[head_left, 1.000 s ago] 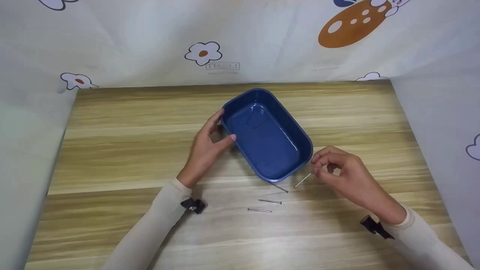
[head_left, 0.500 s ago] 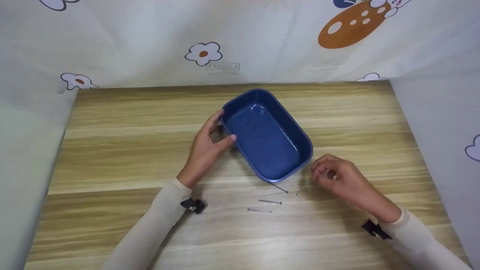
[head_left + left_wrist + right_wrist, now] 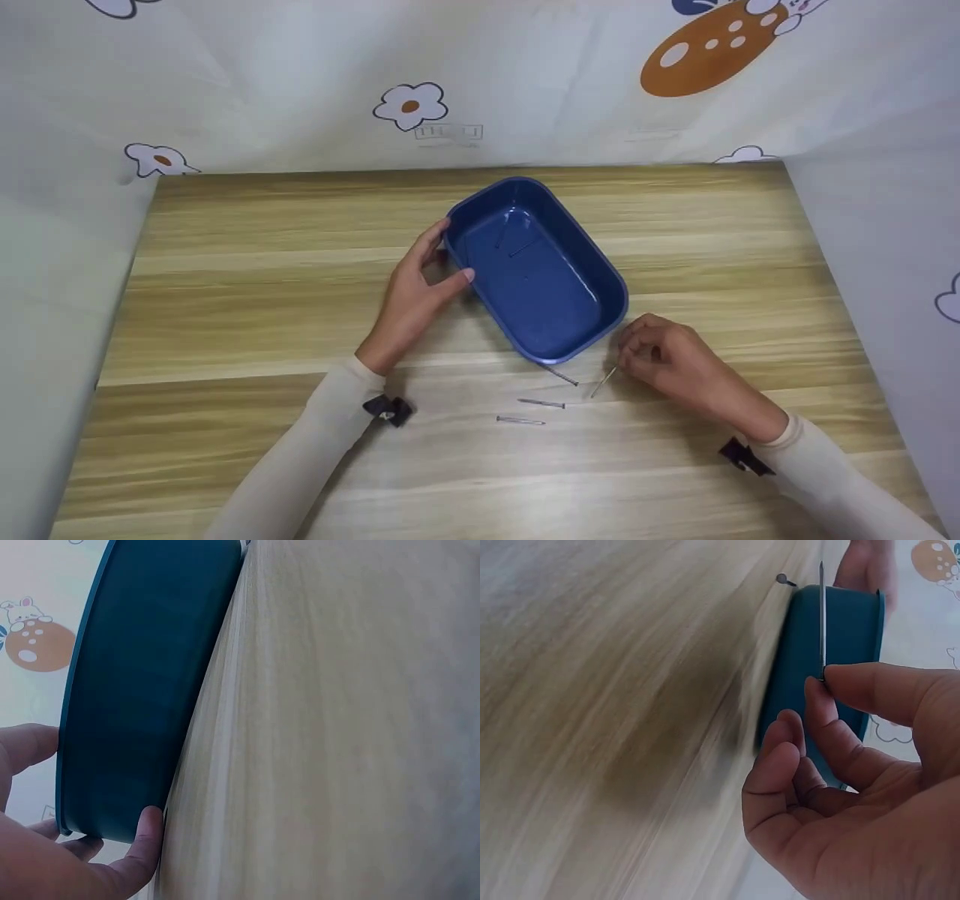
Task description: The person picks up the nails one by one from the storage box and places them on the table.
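A blue rectangular tub (image 3: 540,307) stands slantwise on the wooden table, with a few dark nails (image 3: 523,249) lying in its far half. My left hand (image 3: 405,307) grips its left corner, fingers spread around the outer wall; the left wrist view has one fingertip (image 3: 151,825) low near the base. Just right of the tub's near corner, my right hand (image 3: 679,367) pinches a nail (image 3: 823,622) by its head end between thumb and index finger. Its pointed end sticks out away from the fingers. The other right-hand fingers are curled and hold nothing.
Two loose nails (image 3: 541,403) (image 3: 520,421) lie on the table in front of the tub. Another nail (image 3: 562,376) pokes out from behind the tub's near rim. A white printed cloth (image 3: 300,90) backs the table, with pale walls at both sides.
My right hand has moved slightly down and toward me, carrying the nail, which now points more steeply downward in the head view. The left hand and tub stay in place.
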